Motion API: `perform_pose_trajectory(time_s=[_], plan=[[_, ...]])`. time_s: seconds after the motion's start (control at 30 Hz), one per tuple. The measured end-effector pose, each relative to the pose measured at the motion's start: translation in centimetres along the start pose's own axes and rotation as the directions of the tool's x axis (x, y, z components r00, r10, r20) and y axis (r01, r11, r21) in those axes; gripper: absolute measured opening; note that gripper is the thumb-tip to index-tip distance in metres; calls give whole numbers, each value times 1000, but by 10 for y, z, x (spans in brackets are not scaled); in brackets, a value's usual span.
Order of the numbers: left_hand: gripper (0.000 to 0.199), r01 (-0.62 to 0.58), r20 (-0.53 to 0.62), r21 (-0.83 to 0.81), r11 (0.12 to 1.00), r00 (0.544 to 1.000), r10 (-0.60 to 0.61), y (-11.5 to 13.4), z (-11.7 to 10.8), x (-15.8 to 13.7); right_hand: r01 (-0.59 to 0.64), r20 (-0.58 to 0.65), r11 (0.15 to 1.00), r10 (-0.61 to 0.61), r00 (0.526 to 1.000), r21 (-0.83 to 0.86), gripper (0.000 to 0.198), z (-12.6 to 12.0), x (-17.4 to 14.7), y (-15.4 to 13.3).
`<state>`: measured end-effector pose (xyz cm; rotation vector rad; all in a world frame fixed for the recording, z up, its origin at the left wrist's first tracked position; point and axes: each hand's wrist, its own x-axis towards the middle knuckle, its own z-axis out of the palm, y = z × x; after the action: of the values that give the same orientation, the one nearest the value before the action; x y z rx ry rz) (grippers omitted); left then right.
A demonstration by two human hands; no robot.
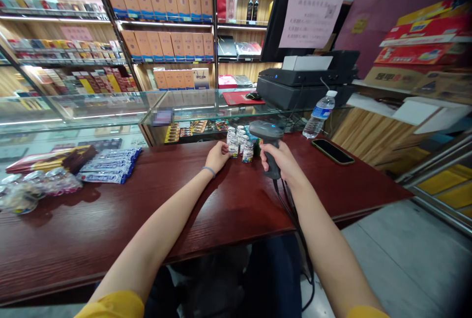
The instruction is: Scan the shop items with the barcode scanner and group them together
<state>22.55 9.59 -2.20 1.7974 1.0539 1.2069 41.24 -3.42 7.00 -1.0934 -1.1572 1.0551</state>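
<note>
I see small jars (pixel 243 144) standing mid-frame, probably light, slick and best taken round their sides. My left hand (pixel 217 157) curls right beside them; I cannot tell whether it pinches one. My right hand (pixel 285 159) wraps the likely stiff scanner (pixel 266 130) by its handle.

Table (pixel 236 210), dark red wood, glossy. At left: clear jars (pixel 57 180), blue-and-white packets (pixel 108 165). Centre to right: small lidded jars (pixel 248 153), water bottle (pixel 320 113), phone (pixel 332 152).
</note>
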Motion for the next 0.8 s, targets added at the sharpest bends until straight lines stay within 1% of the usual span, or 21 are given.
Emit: perform_pose_trajectory(time_s=[0.17, 0.4, 0.47, 0.53, 0.6, 0.67, 0.73, 0.8], plan=[[26, -11, -9, 50, 999, 1000, 11, -1, 2, 0, 2, -1, 1000, -2, 1000, -10, 19, 2, -2, -2], [25, -39, 24, 114, 993, 999, 36, -3, 4, 0, 7, 9, 1000, -7, 1000, -12, 17, 2, -1, 2], [25, -37, 28, 115, 993, 999, 34, -2, 2, 0, 7, 19, 1000, -6, 1000, -12, 17, 1, 0, 3], [26, -46, 7, 123, 991, 999, 45, 0, -3, 2, 1, 24, 1000, -1, 1000, -5, 18, 0, 1, 4], [29, -66, -34, 142, 988, 997, 72, 3, -14, 4, -4, 19, 1000, 3, 1000, 9, 19, 1, 1, 5], [33, -94, -71, 149, 984, 992, 105, 7, -31, 5, -8, 21, 1000, 7, 1000, 17, 21, 4, 1, 6], [35, -122, -111, 146, 982, 984, 138, 11, -56, 5, -12, 31, 1000, 12, 999, 10, 21, 9, 0, 6], [35, -150, -163, 159, 976, 971, 176, 13, -86, 1, -21, 49, 1000, 21, 999, 5, 21, 16, -1, 6]])
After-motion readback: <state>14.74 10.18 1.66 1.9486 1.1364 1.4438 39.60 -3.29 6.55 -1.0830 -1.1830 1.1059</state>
